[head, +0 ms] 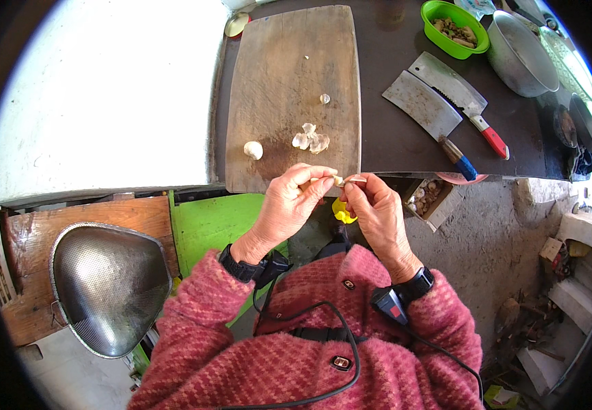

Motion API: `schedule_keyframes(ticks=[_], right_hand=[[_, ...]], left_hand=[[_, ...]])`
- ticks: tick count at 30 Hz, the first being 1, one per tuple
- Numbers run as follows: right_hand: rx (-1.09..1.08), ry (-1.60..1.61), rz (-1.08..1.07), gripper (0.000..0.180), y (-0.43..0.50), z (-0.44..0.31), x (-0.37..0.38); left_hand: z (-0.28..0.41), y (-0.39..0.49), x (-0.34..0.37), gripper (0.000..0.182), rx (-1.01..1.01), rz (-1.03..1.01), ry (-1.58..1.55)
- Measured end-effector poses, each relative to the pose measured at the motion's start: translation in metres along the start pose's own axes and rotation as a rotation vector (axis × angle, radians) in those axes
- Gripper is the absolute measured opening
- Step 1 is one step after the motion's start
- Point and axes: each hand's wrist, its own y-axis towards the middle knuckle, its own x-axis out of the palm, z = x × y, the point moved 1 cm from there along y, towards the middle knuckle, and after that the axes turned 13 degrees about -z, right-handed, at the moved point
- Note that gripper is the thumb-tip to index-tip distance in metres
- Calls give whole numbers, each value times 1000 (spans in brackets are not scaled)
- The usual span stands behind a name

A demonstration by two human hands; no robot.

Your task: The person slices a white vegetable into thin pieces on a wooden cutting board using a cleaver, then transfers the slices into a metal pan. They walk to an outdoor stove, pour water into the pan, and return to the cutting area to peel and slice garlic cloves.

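A pale garlic clove (337, 180) is pinched between the thumb and forefinger of my left hand (290, 200), just past the near edge of a wooden cutting board (275, 66). The fingertips of my right hand (378, 215) meet it from the other side, gripping a thin whitish piece of garlic skin (358, 179). Beyond my hands, loose garlic skins (310, 139) lie on the board. A whole garlic bulb (253, 150) sits at the board's left, and a smaller piece of garlic (325, 99) rests farther up.
Two cleavers, one with a blue-wrapped handle (424, 105) and one with a red handle (452, 84), lie right of the board. Behind them stand a green plastic bowl (431, 38) and a metal pot (521, 56). Below are a box of garlic (442, 205) and, at left, a metal strainer (111, 287).
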Motion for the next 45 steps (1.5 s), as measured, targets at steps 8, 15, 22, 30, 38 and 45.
schedule_keyframes(ticks=[8, 15, 22, 30, 38, 45], right_hand=[[-28, -61, -22, 16, -2, 4, 4], [5, -43, -31, 19, -4, 6, -3], [253, -733, -249, 28, -14, 26, -46], [-196, -1021, -160, 31, 19, 15, -47], [-436, -1149, -112, 28, 130, 27, 9], [-342, -1076, -584, 21, 57, 48, -31]], left_hand=[[1, -1, -6, 30, -241, -140, -216], [-11, 0, -9, 33, -294, -107, -683], [-26, -7, -43, 31, -283, -73, -852], [-40, -10, -76, 22, -303, 22, -929], [-37, 21, -108, 20, -295, 43, -676], [-46, 83, -110, 20, -246, 47, -47]])
